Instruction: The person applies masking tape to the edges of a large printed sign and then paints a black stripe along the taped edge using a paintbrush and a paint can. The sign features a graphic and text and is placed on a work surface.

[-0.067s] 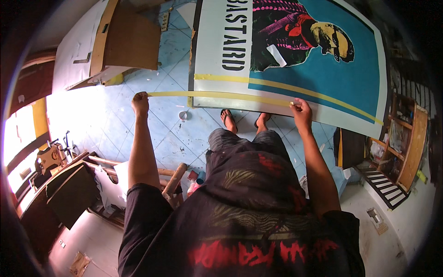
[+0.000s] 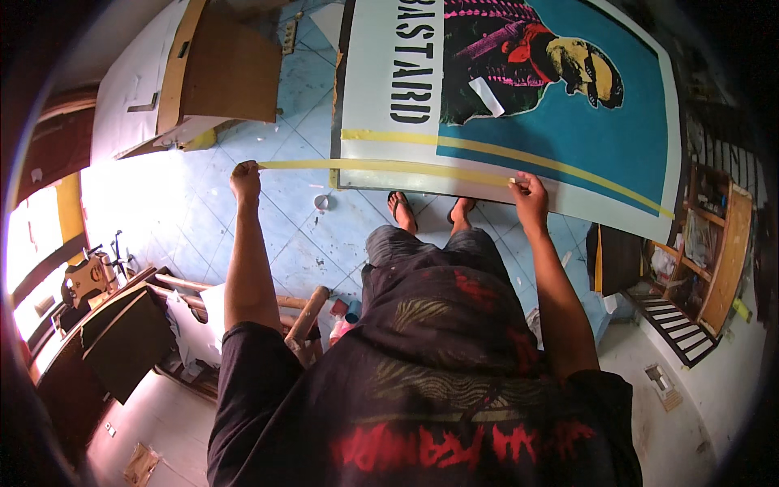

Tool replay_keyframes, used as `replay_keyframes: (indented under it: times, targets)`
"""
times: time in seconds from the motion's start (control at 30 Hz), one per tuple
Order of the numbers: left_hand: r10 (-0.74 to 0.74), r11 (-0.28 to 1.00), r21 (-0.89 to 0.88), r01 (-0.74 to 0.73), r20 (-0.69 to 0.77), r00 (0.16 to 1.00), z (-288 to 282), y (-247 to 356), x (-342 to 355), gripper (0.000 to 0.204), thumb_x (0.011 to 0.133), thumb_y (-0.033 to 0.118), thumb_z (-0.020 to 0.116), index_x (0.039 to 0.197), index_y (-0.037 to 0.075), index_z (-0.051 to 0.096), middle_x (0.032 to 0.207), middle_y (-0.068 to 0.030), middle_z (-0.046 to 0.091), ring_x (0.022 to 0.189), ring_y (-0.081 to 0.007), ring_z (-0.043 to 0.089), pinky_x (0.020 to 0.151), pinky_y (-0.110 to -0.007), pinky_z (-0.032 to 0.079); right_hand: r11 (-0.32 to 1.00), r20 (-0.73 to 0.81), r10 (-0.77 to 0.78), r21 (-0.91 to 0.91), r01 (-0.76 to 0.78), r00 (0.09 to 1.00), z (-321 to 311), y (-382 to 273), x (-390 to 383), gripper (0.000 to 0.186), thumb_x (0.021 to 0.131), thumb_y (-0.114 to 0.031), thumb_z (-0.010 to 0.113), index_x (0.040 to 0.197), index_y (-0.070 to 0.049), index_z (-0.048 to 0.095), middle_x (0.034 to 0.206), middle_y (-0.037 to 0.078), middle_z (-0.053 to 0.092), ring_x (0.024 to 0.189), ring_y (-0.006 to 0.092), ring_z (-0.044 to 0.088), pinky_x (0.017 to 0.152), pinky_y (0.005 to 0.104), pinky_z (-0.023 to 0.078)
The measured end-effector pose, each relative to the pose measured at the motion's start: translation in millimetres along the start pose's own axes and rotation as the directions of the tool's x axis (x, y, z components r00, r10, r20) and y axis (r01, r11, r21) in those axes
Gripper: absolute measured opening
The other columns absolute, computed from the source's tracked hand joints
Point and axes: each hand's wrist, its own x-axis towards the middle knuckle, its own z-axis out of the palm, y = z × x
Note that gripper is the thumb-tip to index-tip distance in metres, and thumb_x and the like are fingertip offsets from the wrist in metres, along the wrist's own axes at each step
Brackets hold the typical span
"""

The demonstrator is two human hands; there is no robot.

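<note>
- Tape ran straight at twelve o'clock, overlapping poster at one.
- Left hand, ten o'clock: fingers gripped one end.
- Right hand, two o'clock: fingertips pinched the other.

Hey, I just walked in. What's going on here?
A person is stretching a strip of yellow tape between the left hand and right hand. It spans the near border of a large painted panel, with the left hand out over the tiled floor. Another yellow strip runs across the panel. I can't tell whether the held tape touches the surface.
</note>
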Motion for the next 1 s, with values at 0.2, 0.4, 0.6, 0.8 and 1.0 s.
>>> replay_keyframes:
  times: [0.2,0.4,0.6,0.8,1.0]
  targets:
    - [0.030,0.992,0.124,-0.026,-0.033,0.999,0,-13,34,0.012,0.082,0.013,0.063,0.086,0.002,0.067,0.071,-0.0007,0.064,0.062,-0.0076,0.054,0.058,-0.024,0.043,0.999,-0.009,-0.030,0.021,0.030,1.000,26,-2,8,0.025,0.080,-0.012,0.070,0.101,-0.001,0.061,0.093,0.009,0.067,0.081,0.0171,0.064,0.072,0.0305,0.050]
    - [0.050,0.982,0.184,-0.044,-0.027,0.998,-8,-29,50,0.013,0.082,0.014,0.063,0.086,0.002,0.067,0.071,-0.0001,0.063,0.063,-0.0069,0.053,0.060,-0.024,0.043,0.999,-0.015,-0.044,-0.028,0.043,0.999,38,-19,9,0.020,0.082,-0.010,0.068,0.098,-0.001,0.061,0.088,0.007,0.067,0.078,0.0140,0.061,0.072,0.0274,0.048]
    - [-0.020,0.999,0.047,0.021,-0.016,1.000,-5,-37,58,0.015,0.082,0.016,0.063,0.089,0.003,0.067,0.073,-0.0028,0.065,0.067,-0.0105,0.058,0.064,-0.026,0.046,0.998,-0.040,-0.047,-0.049,0.045,0.998,44,-23,10,0.021,0.080,-0.013,0.070,0.097,-0.003,0.063,0.088,0.009,0.070,0.076,0.0192,0.064,0.069,0.0314,0.050]
    - [0.036,0.859,0.510,-0.029,-0.004,0.999,-7,-54,60,0.053,0.080,0.028,0.063,0.128,0.009,0.050,0.124,-0.0232,0.054,0.119,-0.0380,0.049,0.097,-0.044,0.041,0.999,-0.024,-0.044,-0.023,0.043,0.999,51,-26,11,0.022,0.080,-0.013,0.069,0.098,-0.002,0.062,0.088,0.010,0.069,0.079,0.0201,0.065,0.071,0.0322,0.050]
    - [0.602,0.718,0.288,-0.634,0.201,0.773,44,51,-59,0.052,0.079,0.012,0.066,0.128,0.006,0.048,0.141,-0.0226,0.037,0.128,-0.0402,0.037,0.105,-0.045,0.034,0.999,-0.066,-0.039,-0.029,0.037,0.997,47,-21,11,0.022,0.080,-0.014,0.069,0.097,-0.002,0.062,0.088,0.010,0.069,0.078,0.0201,0.065,0.071,0.0322,0.050]
